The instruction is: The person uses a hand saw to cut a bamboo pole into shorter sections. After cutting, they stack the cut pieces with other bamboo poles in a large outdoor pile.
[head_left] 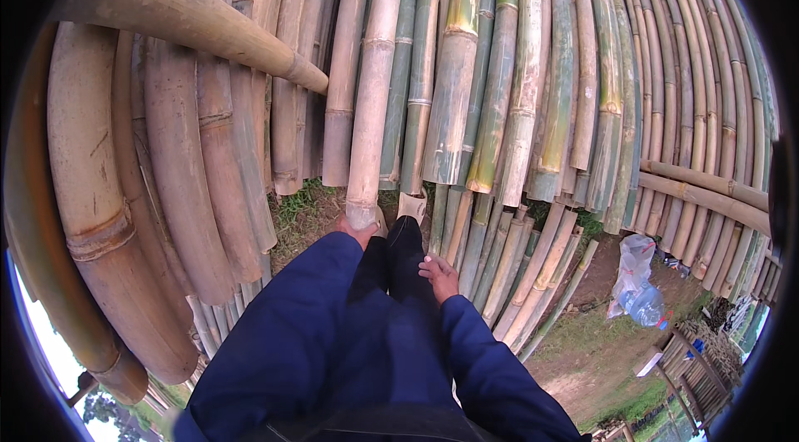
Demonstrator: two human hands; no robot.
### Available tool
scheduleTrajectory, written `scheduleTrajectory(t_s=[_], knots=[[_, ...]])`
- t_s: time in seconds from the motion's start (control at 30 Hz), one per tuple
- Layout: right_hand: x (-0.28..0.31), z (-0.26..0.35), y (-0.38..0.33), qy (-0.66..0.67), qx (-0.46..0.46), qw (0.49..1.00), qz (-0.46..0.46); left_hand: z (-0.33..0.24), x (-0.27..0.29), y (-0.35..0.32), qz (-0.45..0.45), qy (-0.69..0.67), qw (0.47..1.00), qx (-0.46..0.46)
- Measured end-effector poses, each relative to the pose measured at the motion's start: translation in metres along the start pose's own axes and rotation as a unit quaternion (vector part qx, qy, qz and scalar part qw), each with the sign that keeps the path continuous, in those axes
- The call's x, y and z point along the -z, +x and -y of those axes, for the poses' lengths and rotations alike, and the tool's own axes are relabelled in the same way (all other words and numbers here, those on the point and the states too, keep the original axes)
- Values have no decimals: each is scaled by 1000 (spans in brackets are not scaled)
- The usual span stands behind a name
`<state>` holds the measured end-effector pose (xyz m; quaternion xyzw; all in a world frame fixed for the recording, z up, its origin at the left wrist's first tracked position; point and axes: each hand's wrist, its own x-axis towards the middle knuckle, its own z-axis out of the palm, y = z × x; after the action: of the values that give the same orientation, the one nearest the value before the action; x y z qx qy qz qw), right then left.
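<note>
A worker grips the foot of a pale tan bamboo pole [372, 84] standing against a stacked wall of bamboo.

At the centre of the frame the left hand [356, 230], in a dark blue sleeve, is wrapped around the cut lower end of the pole, which runs straight up to the top edge between brown poles on its left and green ones on its right. The right hand [439, 274] hangs just right of centre beside the dark trousers, fingers loosely curled, holding nothing and touching no pole. Shorter green-and-yellow bamboo poles [533, 267] lean toward the lower right. A thick brown bamboo trunk [179, 13] juts across the upper left. A clear plastic bag [637, 275] lies on the bare ground at the right.
</note>
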<state>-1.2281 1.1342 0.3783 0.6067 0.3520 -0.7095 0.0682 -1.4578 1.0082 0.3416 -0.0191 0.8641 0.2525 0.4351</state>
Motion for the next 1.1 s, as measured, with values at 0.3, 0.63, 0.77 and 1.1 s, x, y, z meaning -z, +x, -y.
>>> scheduleTrajectory(t_s=[0.3, 0.63, 0.77, 1.1], knots=[[18, -6, 3, -15, -4, 1000, -16, -67, 36, 46, -43, 49, 994, -90], [59, 68, 51, -16, 206, 897, -391, -28, 23, 83, -76, 105, 989, -76], [72, 144, 51, -188, 295, 815, -462, 25, 1, 57, -75, -63, 992, 76], [83, 188, 72, -371, 110, 876, -289, -120, -36, -11, -10, -39, 990, -136]])
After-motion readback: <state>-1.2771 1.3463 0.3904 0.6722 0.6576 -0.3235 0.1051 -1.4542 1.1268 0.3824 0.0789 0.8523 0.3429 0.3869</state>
